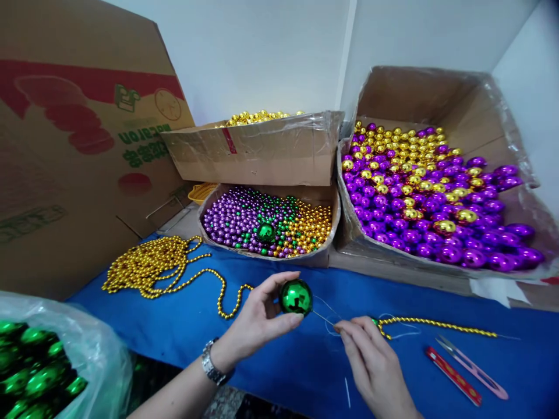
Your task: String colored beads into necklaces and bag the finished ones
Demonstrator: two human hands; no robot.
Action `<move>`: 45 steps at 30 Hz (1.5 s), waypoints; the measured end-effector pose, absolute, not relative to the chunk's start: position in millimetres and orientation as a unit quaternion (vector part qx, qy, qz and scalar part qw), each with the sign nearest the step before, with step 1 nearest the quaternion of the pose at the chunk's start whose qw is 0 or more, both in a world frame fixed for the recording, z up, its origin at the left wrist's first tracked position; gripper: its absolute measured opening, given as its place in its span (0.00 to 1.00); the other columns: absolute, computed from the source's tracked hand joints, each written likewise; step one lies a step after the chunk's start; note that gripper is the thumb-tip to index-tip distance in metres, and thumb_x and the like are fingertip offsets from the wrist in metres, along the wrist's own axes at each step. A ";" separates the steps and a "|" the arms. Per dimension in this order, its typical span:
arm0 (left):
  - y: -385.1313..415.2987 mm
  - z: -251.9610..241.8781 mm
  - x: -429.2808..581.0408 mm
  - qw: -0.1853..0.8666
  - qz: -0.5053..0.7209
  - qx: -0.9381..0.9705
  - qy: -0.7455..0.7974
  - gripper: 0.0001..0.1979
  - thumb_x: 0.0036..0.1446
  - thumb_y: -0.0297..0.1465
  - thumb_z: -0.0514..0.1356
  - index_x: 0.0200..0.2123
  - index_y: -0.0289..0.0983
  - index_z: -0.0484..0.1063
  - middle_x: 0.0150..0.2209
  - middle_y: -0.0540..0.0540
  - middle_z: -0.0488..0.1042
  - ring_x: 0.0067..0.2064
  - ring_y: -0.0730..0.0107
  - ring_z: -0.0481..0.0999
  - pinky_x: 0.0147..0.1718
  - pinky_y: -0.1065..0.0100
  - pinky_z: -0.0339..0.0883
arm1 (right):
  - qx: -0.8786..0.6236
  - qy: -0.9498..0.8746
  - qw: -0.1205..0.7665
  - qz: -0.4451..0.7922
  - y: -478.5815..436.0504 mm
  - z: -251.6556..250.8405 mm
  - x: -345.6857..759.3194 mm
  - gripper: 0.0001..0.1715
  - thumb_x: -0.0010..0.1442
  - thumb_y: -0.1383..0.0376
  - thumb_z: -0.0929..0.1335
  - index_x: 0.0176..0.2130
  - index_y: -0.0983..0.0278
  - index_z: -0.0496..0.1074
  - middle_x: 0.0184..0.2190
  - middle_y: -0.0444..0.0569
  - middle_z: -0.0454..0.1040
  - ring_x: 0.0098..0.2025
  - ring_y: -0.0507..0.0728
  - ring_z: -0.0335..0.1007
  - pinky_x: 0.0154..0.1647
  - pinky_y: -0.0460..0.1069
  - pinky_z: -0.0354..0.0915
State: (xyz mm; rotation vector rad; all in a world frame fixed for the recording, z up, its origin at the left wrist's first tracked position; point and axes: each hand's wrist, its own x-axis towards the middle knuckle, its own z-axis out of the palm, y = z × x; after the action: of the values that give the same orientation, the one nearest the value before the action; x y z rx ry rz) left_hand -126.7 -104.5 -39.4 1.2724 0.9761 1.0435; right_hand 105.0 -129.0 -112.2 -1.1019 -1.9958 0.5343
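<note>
Between the thumb and fingers of my left hand (262,314) is a large shiny green ball bead (296,297), held above the blue cloth. My right hand (371,361) pinches a thin needle (323,318), whose far end meets the right side of the ball; whether it is inside the hole I cannot tell. Fine clear thread (404,335) loops around the right hand. Just beyond that hand lies a short strand of gold beads (441,324), with a bit of green at its near end, partly hidden by the fingers.
A gold bead chain (148,265) is heaped at left. Cardboard boxes hold mixed small beads (236,221) and purple and gold balls (414,198). Pink-handled snips (476,369) and a red flat case (454,377) lie right. A plastic bag (102,361) of green balls stands front left.
</note>
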 end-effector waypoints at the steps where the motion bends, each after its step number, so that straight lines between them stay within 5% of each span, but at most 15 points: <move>1: -106.0 -41.4 -124.0 0.575 0.449 0.542 0.416 0.30 0.48 0.28 0.67 0.55 0.40 0.61 0.51 0.42 0.68 0.49 0.63 0.69 0.47 0.66 0.65 | -0.435 -0.776 0.390 0.238 -129.3 -112.7 104.1 0.14 0.66 0.70 0.58 0.48 0.60 0.67 0.37 0.49 0.65 0.37 0.53 0.67 0.37 0.46 0.64; 17: -109.9 -49.1 -117.4 0.619 0.436 0.508 0.411 0.29 0.46 0.28 0.68 0.51 0.38 0.61 0.50 0.41 0.68 0.45 0.64 0.72 0.44 0.65 0.67 | -0.435 -0.752 0.375 0.323 -130.9 -117.8 104.2 0.13 0.67 0.67 0.58 0.46 0.59 0.67 0.38 0.47 0.66 0.39 0.53 0.67 0.40 0.45 0.63; 22: -105.8 -48.4 -118.7 0.614 0.412 0.550 0.386 0.31 0.48 0.31 0.67 0.54 0.39 0.60 0.55 0.40 0.65 0.53 0.58 0.68 0.49 0.61 0.65 | -0.443 -0.747 0.377 0.322 -130.0 -117.8 101.9 0.12 0.67 0.66 0.58 0.45 0.59 0.68 0.36 0.47 0.66 0.38 0.53 0.68 0.39 0.45 0.63; 27: -60.7 -23.8 -130.7 0.425 0.430 0.636 0.479 0.16 0.60 0.35 0.55 0.50 0.35 0.66 0.50 0.39 0.71 0.50 0.62 0.71 0.46 0.64 0.68 | -0.471 -0.739 0.387 0.286 -129.7 -121.7 110.6 0.12 0.67 0.66 0.58 0.44 0.60 0.68 0.35 0.47 0.68 0.36 0.53 0.69 0.36 0.44 0.64; 32: 22.2 -12.0 -133.3 0.183 0.254 0.779 0.543 0.10 0.58 0.30 0.55 0.41 0.34 0.71 0.37 0.43 0.76 0.39 0.64 0.76 0.40 0.65 0.67 | -0.490 -0.739 0.384 0.256 -130.7 -128.7 119.5 0.11 0.67 0.65 0.59 0.45 0.61 0.68 0.35 0.48 0.69 0.37 0.53 0.71 0.33 0.42 0.67; 37: 83.5 -37.0 -113.7 0.162 0.175 0.801 0.549 0.06 0.55 0.28 0.59 0.36 0.33 0.72 0.35 0.42 0.75 0.41 0.61 0.74 0.46 0.56 0.64 | -0.502 -0.731 0.403 0.227 -131.4 -131.2 123.1 0.11 0.66 0.63 0.61 0.43 0.61 0.70 0.34 0.49 0.70 0.37 0.54 0.72 0.29 0.41 0.68; 45: 106.0 -55.4 -87.2 0.250 0.191 0.788 0.529 0.10 0.57 0.34 0.59 0.37 0.32 0.72 0.39 0.43 0.74 0.44 0.63 0.73 0.46 0.56 0.66 | -0.546 -0.666 0.461 0.214 -135.1 -123.1 118.9 0.15 0.66 0.58 0.60 0.41 0.60 0.72 0.33 0.51 0.71 0.35 0.56 0.72 0.29 0.42 0.68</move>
State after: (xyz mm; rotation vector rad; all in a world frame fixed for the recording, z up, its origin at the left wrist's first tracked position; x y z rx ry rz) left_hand -87.2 106.0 -55.4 2.1455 1.4419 0.5212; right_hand 118.9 -135.1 -123.1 -1.3421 -1.6387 0.5257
